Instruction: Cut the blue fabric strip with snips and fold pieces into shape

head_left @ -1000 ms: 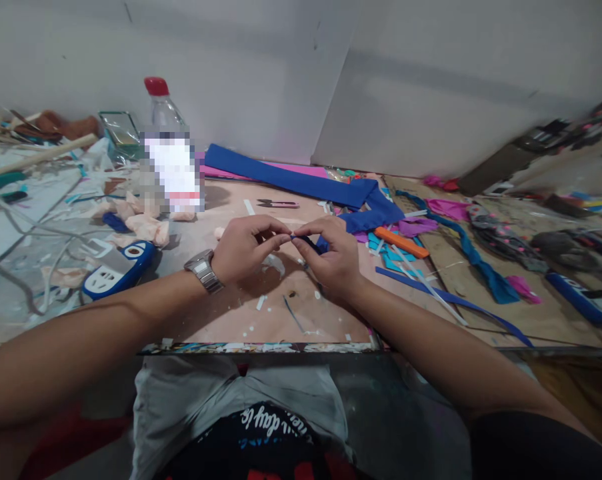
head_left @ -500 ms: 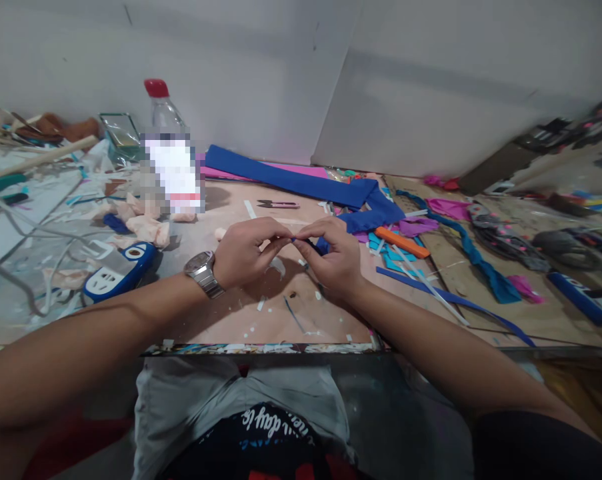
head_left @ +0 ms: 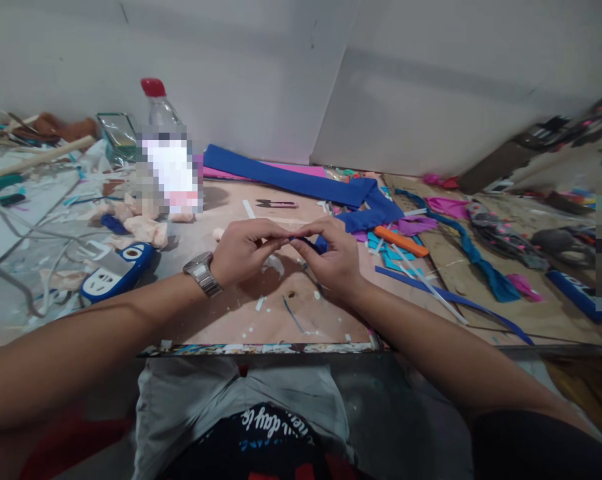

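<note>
Both hands meet over the middle of the table, fingertips nearly touching. My left hand (head_left: 243, 252), with a metal watch on its wrist, pinches the end of the blue fabric. My right hand (head_left: 333, 257) is closed on the same fabric between thumb and fingers. From there the long blue fabric strip (head_left: 285, 181) runs behind the right hand, folds over and stretches to the back left. Small black-handled thread snips (head_left: 277, 204) lie just beyond the hands. Most of the held part is hidden by my fingers.
A red-capped bottle (head_left: 165, 117) stands at the back left, near a blue-white power strip (head_left: 118, 272) and cables. An orange tool (head_left: 401, 241), blue strips and colored scraps lie to the right. The table's front edge (head_left: 275, 348) is near my lap.
The hands keep their pinch on the blue fabric and have shifted only very slightly. The view has moved a little.
</note>
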### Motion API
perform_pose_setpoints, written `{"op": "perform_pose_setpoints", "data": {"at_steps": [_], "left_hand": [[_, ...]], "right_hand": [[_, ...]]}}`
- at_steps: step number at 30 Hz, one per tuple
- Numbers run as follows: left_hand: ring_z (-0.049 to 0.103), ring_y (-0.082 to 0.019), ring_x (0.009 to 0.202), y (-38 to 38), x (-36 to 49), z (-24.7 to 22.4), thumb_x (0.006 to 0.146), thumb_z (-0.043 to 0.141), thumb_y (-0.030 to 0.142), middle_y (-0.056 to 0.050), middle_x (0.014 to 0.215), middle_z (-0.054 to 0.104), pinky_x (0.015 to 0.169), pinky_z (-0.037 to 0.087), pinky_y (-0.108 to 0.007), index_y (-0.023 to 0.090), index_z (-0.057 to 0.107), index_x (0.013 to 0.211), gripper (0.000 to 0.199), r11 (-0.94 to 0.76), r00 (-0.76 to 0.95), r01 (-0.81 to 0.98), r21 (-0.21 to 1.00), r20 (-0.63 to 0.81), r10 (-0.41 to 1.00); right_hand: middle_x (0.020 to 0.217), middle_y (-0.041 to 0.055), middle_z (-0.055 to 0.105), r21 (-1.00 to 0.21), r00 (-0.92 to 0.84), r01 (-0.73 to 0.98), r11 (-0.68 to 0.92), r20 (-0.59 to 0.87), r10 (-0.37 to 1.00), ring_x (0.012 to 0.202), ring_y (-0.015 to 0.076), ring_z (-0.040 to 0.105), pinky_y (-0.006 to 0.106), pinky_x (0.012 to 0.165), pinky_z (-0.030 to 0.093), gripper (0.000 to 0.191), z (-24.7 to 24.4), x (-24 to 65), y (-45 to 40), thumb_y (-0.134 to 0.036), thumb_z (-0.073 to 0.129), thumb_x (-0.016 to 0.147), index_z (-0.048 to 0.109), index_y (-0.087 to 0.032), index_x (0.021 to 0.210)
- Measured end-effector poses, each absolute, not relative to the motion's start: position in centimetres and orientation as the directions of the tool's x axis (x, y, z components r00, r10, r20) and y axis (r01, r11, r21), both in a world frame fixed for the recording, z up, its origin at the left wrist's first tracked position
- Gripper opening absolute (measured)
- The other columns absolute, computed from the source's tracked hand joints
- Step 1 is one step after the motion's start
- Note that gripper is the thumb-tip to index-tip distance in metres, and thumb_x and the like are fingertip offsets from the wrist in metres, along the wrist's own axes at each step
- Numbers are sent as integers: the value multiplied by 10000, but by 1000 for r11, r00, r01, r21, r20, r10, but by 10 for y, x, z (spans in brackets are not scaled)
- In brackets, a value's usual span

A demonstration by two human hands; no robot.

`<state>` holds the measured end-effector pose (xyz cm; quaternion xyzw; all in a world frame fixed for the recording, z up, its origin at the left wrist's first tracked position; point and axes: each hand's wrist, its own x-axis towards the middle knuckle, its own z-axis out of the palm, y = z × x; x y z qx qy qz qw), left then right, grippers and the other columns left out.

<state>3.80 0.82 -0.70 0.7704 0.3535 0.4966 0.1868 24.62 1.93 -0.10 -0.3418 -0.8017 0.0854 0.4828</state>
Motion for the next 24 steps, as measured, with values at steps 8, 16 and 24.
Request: {"op": "perform_pose_setpoints", "data": {"at_steps": [8,16,24], "left_hand": [[723,-150,795,6,39,-4,980,654,342,-73,974,811,696,553,-257,203,807,1037,214,-646,255,329,689,594,763],[737,-168,801,8,40,-5,981,651,379,-75,908,808,733,570,-281,172,787,1002,248,-537,270,244,807,476,837],[685,-129,711,7,41,-4,1013,584,349,-38,802,757,688,538,-245,159,705,968,229,-496,219,238,835,452,865]], "right_hand": [[919,26,762,-483,-315,436,760,709,631,932,238,701,429,905,490,153,-1,247,24,-378,785,903,700,-251,897],[883,14,765,-479,-307,460,748,704,640,889,235,692,420,891,472,185,0,246,22,-383,834,862,714,-246,899],[927,19,788,-442,-344,482,756,698,628,899,239,689,436,898,474,139,1,247,21,-359,807,890,753,-262,973]]}}
